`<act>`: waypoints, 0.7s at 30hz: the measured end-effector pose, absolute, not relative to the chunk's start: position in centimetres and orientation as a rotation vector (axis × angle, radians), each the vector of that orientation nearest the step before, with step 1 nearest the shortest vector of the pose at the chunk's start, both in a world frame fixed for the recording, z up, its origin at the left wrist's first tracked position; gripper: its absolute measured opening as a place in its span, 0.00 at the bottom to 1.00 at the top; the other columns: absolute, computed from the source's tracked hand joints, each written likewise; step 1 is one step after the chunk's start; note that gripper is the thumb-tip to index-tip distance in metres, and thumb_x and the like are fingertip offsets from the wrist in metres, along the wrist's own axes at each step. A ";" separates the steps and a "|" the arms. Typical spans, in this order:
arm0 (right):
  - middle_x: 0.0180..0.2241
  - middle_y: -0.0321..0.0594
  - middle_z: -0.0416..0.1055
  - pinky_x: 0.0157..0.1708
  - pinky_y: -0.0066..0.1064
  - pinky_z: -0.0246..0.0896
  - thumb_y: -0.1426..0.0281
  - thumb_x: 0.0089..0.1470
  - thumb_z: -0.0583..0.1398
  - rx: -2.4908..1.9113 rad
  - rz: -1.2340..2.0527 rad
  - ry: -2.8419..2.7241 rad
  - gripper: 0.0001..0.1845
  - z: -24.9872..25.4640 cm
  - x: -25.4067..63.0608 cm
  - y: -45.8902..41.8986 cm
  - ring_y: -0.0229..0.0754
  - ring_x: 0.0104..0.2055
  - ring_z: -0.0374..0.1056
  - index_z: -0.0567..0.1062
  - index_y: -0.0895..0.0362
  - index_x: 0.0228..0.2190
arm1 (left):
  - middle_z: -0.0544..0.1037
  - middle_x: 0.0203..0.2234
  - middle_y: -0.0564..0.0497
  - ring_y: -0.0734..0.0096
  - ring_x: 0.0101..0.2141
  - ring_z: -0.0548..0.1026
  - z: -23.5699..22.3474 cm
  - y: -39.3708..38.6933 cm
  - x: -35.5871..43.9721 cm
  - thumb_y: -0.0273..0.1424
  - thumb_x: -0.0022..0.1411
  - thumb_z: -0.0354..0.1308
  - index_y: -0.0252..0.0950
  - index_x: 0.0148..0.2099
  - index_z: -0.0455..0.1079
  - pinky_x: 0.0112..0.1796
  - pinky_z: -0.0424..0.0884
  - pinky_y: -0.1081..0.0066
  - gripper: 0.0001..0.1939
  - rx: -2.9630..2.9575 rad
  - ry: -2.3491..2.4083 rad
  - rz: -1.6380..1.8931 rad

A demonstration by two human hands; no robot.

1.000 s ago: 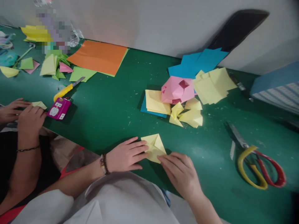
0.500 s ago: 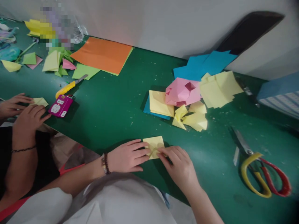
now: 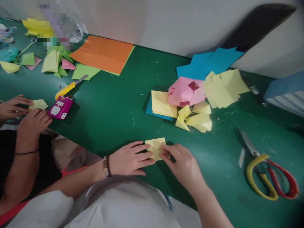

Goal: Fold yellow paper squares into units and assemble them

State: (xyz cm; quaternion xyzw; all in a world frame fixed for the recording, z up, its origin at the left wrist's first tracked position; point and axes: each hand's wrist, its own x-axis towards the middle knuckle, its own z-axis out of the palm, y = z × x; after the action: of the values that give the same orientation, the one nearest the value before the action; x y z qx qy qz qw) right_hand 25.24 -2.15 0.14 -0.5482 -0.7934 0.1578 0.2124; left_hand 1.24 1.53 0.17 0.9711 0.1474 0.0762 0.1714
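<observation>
Currently my left hand (image 3: 130, 159) lies open against the yellow folded paper (image 3: 155, 148); right hand (image 3: 182, 166) on it, pinch unclear. I judge a slip could skew the fold.

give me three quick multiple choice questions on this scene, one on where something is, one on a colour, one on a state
1. Where do the scissors lie?
A. on the orange sheet
B. on the green tabletop, right of the right hand
C. in the person's lap

2. What colour is the folded paper beside the left hand?
A. pink
B. blue
C. yellow

3. How do the hands stand to that paper?
A. both touch it
B. only the left touches it
C. neither touches it

Answers:
1. B, they lie at the far right of the tabletop.
2. C, the paper shows pale yellow.
3. A, fingers of both hands meet its edges.
</observation>
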 end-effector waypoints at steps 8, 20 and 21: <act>0.26 0.37 0.72 0.31 0.30 0.62 0.69 0.59 0.57 -1.546 0.515 -2.157 0.05 -0.1 25.2 -2.1 0.39 0.29 0.67 0.73 0.55 0.37 | 0.71 0.55 0.50 0.57 0.60 0.61 0.0 1.5 1.2 0.44 0.65 0.54 0.38 0.58 0.66 0.60 0.56 0.57 0.24 2.745 0.414 0.203; 0.27 0.38 0.72 0.32 0.32 0.62 0.70 0.58 0.58 -1.535 0.673 -2.128 0.05 0.2 25.2 -1.7 0.40 0.31 0.66 0.73 0.55 0.30 | 0.71 0.55 0.50 0.58 0.60 0.61 0.1 1.5 1.2 0.45 0.65 0.54 0.38 0.58 0.66 0.60 0.55 0.58 0.24 2.758 0.410 0.193; 0.28 0.38 0.72 0.32 0.32 0.62 0.70 0.58 0.58 -1.527 0.679 -2.132 0.06 0.1 25.2 -1.7 0.41 0.31 0.66 0.73 0.55 0.30 | 0.71 0.55 0.50 0.58 0.60 0.61 0.1 1.5 1.2 0.45 0.65 0.54 0.38 0.58 0.66 0.60 0.55 0.58 0.24 2.759 0.409 0.196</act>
State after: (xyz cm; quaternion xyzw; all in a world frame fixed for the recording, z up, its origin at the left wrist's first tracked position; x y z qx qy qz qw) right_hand 25.25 -1.71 0.11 -0.5506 -0.7686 0.2449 0.2148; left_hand 1.19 1.53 0.08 0.9720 0.1443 0.0691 0.1721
